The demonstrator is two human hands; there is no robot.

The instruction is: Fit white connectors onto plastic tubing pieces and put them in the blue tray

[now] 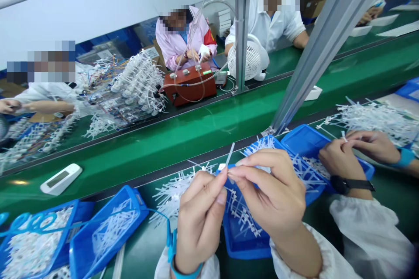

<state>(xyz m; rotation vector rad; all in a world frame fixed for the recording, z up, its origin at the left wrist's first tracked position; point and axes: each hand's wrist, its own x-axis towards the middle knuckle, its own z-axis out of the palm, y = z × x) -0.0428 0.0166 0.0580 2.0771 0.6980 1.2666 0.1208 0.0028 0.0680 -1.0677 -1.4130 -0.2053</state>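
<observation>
My left hand (203, 213) is closed in a pinch on a thin translucent plastic strip (230, 155), which stands up above the fingertips. A small white plastic part (222, 166) shows at the strip's lower end. My right hand (271, 192) is closed too, thumb and forefinger meeting the left fingertips at the same spot; the exact joint between them is hidden. Under my right hand sits a blue bin (248, 248) with white strip-and-clip pieces in it. Behind my left hand lies a pile of translucent strips (173, 192). A blue coiled-cord wrist strap (172, 248) circles my left wrist.
At left are a blue bin of strips (109, 231) and a bin of small white parts (36, 239). A co-worker's hands (340, 161) work close on my right. A white device (61, 178) rests on the green belt (147, 144); a metal post (314, 48) rises ahead.
</observation>
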